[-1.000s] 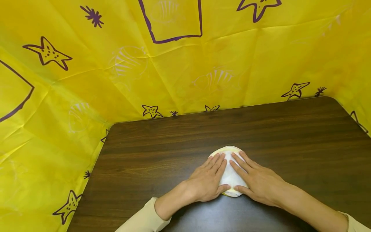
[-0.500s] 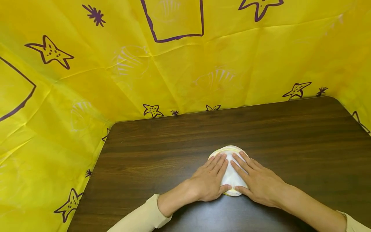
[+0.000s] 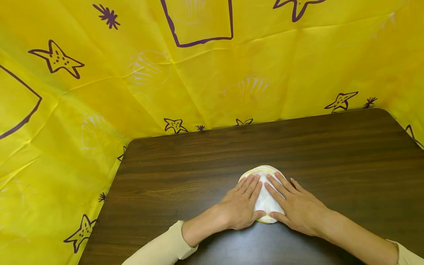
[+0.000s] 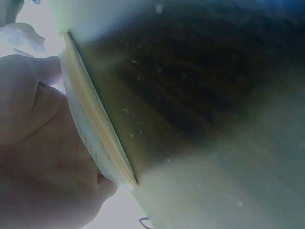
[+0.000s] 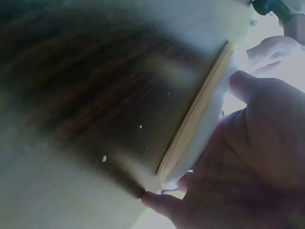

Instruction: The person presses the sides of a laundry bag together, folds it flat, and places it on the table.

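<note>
A flat, round white fabric item [image 3: 267, 202] with a pale yellow band near its rim lies on the dark wood table. From the left its top is covered by my left hand [image 3: 241, 207], fingers straight and thumb at the near edge. My right hand [image 3: 299, 209] presses from the other side the same way, its little finger spread out past the edge to the tabletop. Both wrist views show the item from the side: the left one has its layered, banded edge [image 4: 97, 114] and a mesh-like surface, the right one a pale, thick rim [image 5: 198, 119].
The brown wood-grain table [image 3: 185, 165] has rounded far corners. Behind it and along its sides hangs a yellow cloth backdrop [image 3: 205, 84] printed with starfish and fish. A cream sleeve [image 3: 165, 244] covers the left forearm.
Both hands stay on the white item in nearly the same place. The right little finger has spread away from the others, and the head view has shifted slightly.
</note>
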The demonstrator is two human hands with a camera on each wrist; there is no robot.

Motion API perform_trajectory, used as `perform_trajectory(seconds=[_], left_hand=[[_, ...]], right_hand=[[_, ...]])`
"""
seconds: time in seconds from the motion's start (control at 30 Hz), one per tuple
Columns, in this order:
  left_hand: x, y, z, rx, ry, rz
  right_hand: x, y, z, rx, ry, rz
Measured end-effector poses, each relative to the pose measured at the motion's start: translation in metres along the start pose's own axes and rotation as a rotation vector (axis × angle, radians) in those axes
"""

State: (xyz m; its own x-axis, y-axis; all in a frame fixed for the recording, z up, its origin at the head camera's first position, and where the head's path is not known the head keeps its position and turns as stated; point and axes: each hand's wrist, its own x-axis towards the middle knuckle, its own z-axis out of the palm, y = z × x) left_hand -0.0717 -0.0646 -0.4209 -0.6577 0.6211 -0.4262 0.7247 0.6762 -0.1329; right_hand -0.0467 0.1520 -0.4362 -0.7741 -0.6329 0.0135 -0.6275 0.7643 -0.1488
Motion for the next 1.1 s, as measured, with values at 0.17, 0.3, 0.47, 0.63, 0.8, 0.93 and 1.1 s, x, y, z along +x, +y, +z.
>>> perform_trajectory(seconds=[0.17, 0.3, 0.47, 0.63, 0.8, 0.93, 1.1], left_hand=[[0.000, -0.002, -0.001, 0.004, 0.009, 0.004], [-0.002, -0.005, 0.000, -0.009, 0.038, 0.012], [-0.006, -0.008, 0.002, -0.025, 0.111, 0.044], [-0.010, -0.007, -0.001, -0.010, 0.193, 0.046], [-0.015, -0.009, -0.006, -0.004, 0.238, 0.028], [-0.021, -0.014, -0.010, -0.017, 0.276, 0.004], [-0.025, -0.019, -0.012, -0.025, 0.333, 0.002]], right_hand=[[0.002, 0.000, -0.001, 0.006, 0.007, 0.002], [0.006, -0.001, -0.001, 0.032, 0.004, 0.000], [0.006, -0.001, -0.003, 0.046, -0.002, -0.010], [0.004, 0.000, -0.006, 0.048, 0.008, -0.020], [0.002, 0.001, -0.010, 0.073, 0.032, -0.013], [0.004, 0.002, -0.013, 0.073, 0.067, -0.009], [0.006, 0.005, -0.016, 0.053, 0.096, -0.027]])
